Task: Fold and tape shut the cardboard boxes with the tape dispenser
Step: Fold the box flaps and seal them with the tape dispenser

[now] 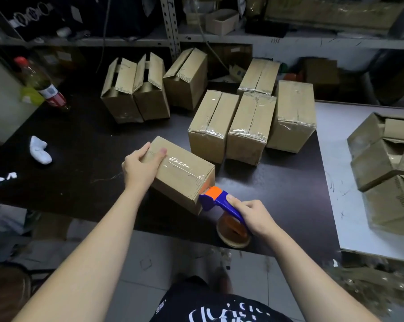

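Note:
A closed cardboard box [182, 176] lies at an angle on the dark table [80, 159], with clear tape shining along its top seam. My left hand [140, 167] grips its far left end, thumb on top. My right hand [249, 217] holds the handle of a blue and orange tape dispenser [216, 198], whose head touches the box's near right end. The brown tape roll [232, 231] hangs below my hand at the table's front edge.
Several taped boxes [249, 126] stand behind the one I hold. Three open-flapped boxes [136, 91] sit at the back left. More open boxes [386, 163] lie on a white surface at right. A bottle [42, 83] and a white cloth [39, 150] are at left.

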Available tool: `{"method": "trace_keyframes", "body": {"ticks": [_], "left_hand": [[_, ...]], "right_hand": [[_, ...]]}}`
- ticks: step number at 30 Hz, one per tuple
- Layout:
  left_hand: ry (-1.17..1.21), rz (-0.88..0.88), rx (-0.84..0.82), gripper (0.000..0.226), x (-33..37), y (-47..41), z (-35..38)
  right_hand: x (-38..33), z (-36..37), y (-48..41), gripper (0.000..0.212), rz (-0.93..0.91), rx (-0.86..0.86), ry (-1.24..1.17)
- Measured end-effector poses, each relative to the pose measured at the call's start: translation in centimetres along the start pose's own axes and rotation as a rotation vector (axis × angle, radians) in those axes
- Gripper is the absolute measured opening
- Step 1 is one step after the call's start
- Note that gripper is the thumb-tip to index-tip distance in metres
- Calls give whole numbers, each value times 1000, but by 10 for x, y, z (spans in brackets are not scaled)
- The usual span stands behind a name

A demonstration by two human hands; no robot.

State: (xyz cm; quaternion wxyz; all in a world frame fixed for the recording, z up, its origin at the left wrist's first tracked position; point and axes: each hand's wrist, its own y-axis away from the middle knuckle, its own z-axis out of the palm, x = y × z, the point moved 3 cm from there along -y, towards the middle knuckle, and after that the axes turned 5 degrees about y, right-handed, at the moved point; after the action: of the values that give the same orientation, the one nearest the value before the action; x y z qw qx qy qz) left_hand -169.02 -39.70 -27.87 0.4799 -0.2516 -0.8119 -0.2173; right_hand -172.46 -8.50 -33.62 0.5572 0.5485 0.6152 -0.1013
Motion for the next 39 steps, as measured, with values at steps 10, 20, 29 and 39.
{"method": "trace_keyframes", "body": {"ticks": [10, 20, 29, 39], "left_hand": [[-99, 32, -120, 75, -8, 2, -19], [26, -81, 367, 58, -28, 47, -40], [-160, -29, 161, 50, -32, 48, -64], [-158, 88, -136, 57, 12, 32, -79]], "right_hand": [[11, -11, 6, 62, 46, 309, 40], [-18, 5, 11, 43, -85, 378, -189], [-68, 39, 9, 26, -187, 300, -179], [-132, 72, 40, 35, -258, 341, -9]]}}
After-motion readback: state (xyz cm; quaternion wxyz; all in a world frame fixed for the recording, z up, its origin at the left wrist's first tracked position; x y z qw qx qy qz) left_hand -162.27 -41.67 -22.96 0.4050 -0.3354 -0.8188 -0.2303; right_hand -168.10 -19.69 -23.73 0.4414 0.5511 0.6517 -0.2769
